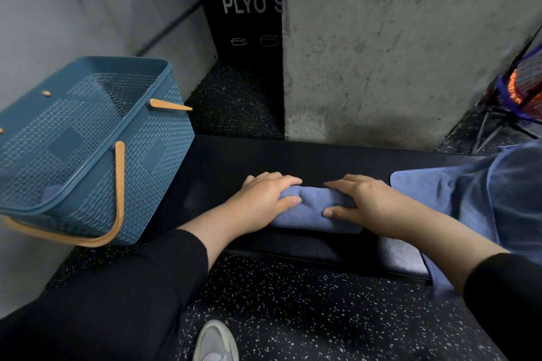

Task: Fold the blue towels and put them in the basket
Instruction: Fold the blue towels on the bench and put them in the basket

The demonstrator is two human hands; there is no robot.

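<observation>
On black bench (pixel 223 161): left hand (pixel 264 199) and right hand (pixel 363 202) grip folded blue towel (pixel 313 211), fingers curled over ends. Blue basket (pixel 88 143) at left; unfolded towels (pixel 469 193) at right.

The scene was dimly and evenly lit by soft overhead light, with no hard glare recorded. The concrete pillar (pixel 410 47) was rendered brightest, while the black bench (pixel 223 164) and the dark sleeves were nearly swallowed in shadow, little surface detail being kept. Only faint, diffuse shadows were cast beneath the hands. Strong wide-angle distortion was seen at the edges, where the blue basket (pixel 88 149) was bowed and stretched. Slight softness was noted toward the corners, while the centre was held fairly sharp.
</observation>
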